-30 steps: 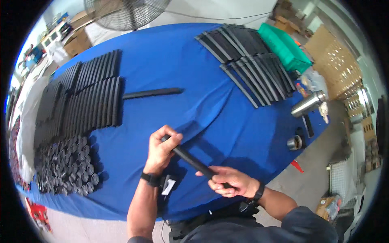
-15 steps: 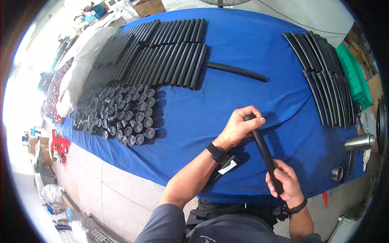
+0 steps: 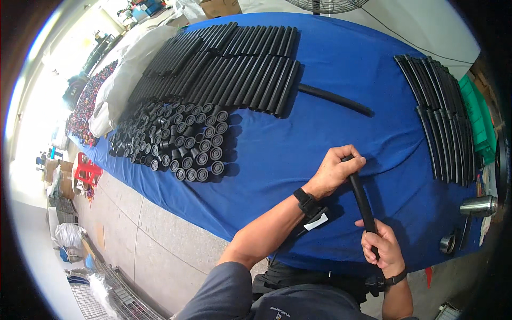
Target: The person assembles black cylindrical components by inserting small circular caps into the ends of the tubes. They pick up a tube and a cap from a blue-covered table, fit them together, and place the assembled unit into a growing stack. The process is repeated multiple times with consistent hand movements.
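A black tube (image 3: 361, 200) slants between my two hands over the front of the blue-covered table. My left hand (image 3: 338, 172) closes on its far end, thumb across the tip. Nearer my body, my right hand (image 3: 384, 245) wraps round the lower end. Beyond them a single black tube (image 3: 336, 100) lies alone on the cloth. Close-packed rows of similar black tubes (image 3: 240, 80) fill the far left, and in front of these sit many round black caps (image 3: 216, 140). Beneath my left wrist is a dark object with a white label (image 3: 316, 222), partly hidden by the arm.
Along the right edge lie stacked black tubes with collared ends (image 3: 437, 114), beside a green crate (image 3: 477, 120). Closer in are a metal-headed mallet (image 3: 478, 205) and a metal ring (image 3: 447, 244). A white sheet (image 3: 120, 80) and small multicoloured pieces (image 3: 90, 98) occupy the left end.
The head view has turned, so the table appears shifted to the right. Both hands keep their hold on the tube, which now looks slightly steeper.
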Demonstrator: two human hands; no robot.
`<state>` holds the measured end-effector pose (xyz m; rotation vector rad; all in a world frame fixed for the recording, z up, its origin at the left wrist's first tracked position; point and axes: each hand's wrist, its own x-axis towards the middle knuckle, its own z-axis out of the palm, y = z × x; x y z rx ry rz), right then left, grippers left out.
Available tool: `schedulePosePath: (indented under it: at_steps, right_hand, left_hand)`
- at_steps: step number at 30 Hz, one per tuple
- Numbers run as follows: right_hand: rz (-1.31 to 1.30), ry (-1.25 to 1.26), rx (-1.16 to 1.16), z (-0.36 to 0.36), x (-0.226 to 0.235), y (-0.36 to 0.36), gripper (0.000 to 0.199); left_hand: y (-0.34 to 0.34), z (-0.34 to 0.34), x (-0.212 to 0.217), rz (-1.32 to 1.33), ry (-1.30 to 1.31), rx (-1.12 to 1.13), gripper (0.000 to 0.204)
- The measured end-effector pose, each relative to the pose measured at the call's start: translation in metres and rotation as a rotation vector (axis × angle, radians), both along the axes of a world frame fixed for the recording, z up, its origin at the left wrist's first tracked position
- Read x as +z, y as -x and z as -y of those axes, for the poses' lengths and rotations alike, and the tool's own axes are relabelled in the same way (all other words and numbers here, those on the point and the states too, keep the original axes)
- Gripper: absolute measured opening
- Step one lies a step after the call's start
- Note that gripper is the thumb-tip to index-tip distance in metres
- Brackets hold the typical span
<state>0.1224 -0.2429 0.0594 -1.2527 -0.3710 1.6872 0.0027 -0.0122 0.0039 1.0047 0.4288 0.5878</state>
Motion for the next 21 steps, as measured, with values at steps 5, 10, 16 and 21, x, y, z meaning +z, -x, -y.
schedulePosePath:
  at_steps: [5,10,16,21]
  right_hand:
    - [0.201,0.006,0.05,-0.001,0.004,-0.001,0.036]
    - [0.985,-0.453,0.077,-0.004,-0.006,-0.005,0.042]
    - [-0.471,-0.021,-0.085,0.014,-0.007,-0.014,0.041]
    - [1.124,-0.283,0.205,0.006,-0.006,-0.004,0.041]
  left_hand:
    - [0.002,0.0,0.001,-0.011,-0.005,0.007,0.018]
    - [0.0,-0.002,0.009,-0.14,-0.029,-0.022,0.016]
    - [0.004,-0.002,0.008,-0.002,0.018,-0.093,0.016]
    - [0.003,-0.004,0.003,-0.1,0.035,-0.072,0.016]
